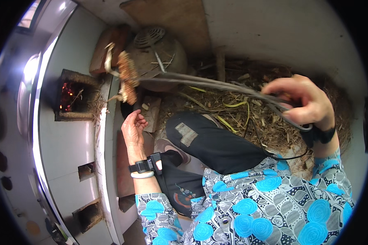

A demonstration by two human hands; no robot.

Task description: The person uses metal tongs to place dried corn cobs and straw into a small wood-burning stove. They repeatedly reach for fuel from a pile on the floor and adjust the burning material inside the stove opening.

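My right hand [306, 101] grips the looped end of long metal fire tongs [202, 82], which reach across to the left. At their far tips hangs a corn cob [128, 78] with pale, dry husk strips [109, 61] beside it, slightly blurred. My left hand [134, 124] is just below the cob, palm partly up and fingers a little curled, holding nothing. Left of the cob, glowing embers [67, 95] show inside the square stove opening [76, 117] in a white tiled wall.
A rounded pot [174, 58] with a coiled metal piece [149, 36] on it stands behind the tongs. Dry twigs, chips and needles [282, 128] cover the floor, with yellow straps [227, 123] among them. Bricks [151, 113] lie near the stove, which has smaller openings [87, 216].
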